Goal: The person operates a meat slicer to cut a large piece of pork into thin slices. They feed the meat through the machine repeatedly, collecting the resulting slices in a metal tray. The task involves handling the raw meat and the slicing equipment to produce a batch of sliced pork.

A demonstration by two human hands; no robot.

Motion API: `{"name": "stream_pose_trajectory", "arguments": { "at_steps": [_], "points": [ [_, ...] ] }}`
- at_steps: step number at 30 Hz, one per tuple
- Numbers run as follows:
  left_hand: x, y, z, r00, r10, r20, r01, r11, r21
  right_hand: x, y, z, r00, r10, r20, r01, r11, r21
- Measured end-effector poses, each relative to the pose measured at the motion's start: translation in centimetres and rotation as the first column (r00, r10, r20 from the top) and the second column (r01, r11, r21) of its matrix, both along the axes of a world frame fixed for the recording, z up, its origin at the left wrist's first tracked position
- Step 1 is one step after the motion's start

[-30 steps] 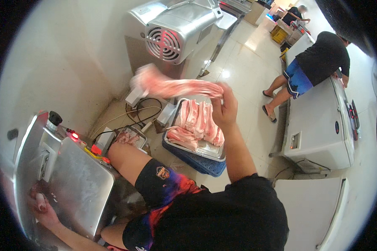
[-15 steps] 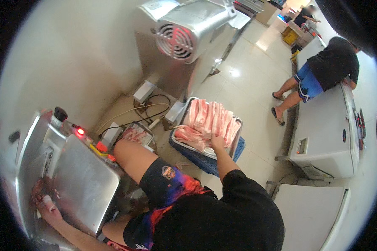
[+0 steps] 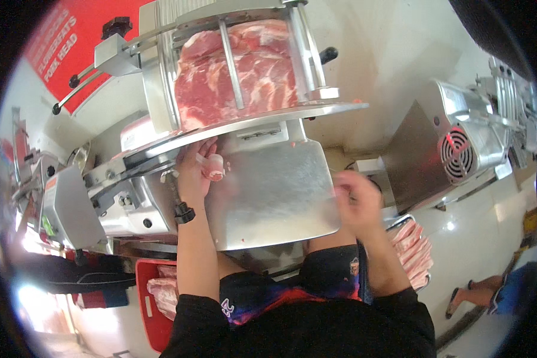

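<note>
A large slab of raw meat (image 3: 235, 74) lies under the bars of a metal meat slicer (image 3: 221, 128) in front of me. My left hand (image 3: 196, 170) reaches to the slicer's lower edge, fingers stretched out and partly hidden beneath it. A white wrapping (image 3: 213, 164) covers its thumb, and I see nothing held. Below the blade side is a smooth, smeared metal plate (image 3: 274, 194). By that plate's right edge is my right hand (image 3: 359, 197), blurred by motion. Sliced streaky pork (image 3: 409, 250) is piled in a tray, partly behind my right forearm.
A red crate (image 3: 152, 310) with meat pieces stands low on the left. To the right is another metal machine (image 3: 459, 137) with a round vent. A person's legs (image 3: 483, 292) show at the far right. A black knob (image 3: 184, 213) sticks out beside my left forearm.
The view has swung from the floor tray to the slicer. My right hand has left the pork slices and come up beside the metal plate. My left hand stays at the slicer.
</note>
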State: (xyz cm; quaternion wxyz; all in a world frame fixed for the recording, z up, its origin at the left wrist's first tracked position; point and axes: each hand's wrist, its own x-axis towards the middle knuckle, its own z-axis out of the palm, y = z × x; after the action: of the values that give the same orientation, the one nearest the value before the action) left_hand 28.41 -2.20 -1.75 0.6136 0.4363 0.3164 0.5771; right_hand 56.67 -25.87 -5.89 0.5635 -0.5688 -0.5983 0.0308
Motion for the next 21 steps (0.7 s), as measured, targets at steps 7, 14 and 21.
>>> {"name": "stream_pose_trajectory", "arguments": {
  "at_steps": [7,14,21],
  "points": [
    [-0.6,1.4,-1.7,0.938,-0.325,0.124,0.334,0.940,-0.065,-13.9,11.6,4.5,0.613,0.149,0.776,-0.260,0.966,0.020],
    [-1.3,1.7,-2.3,0.979,-0.117,0.167,0.154,0.962,-0.225,-15.2,15.2,2.5,0.471,0.137,0.871,-0.140,0.987,-0.079],
    [-1.8,0.8,-1.9,0.986,-0.034,0.163,0.073,0.968,-0.241,-13.9,13.5,2.8,0.470,0.265,0.842,-0.008,0.955,-0.296]
  ]
}}
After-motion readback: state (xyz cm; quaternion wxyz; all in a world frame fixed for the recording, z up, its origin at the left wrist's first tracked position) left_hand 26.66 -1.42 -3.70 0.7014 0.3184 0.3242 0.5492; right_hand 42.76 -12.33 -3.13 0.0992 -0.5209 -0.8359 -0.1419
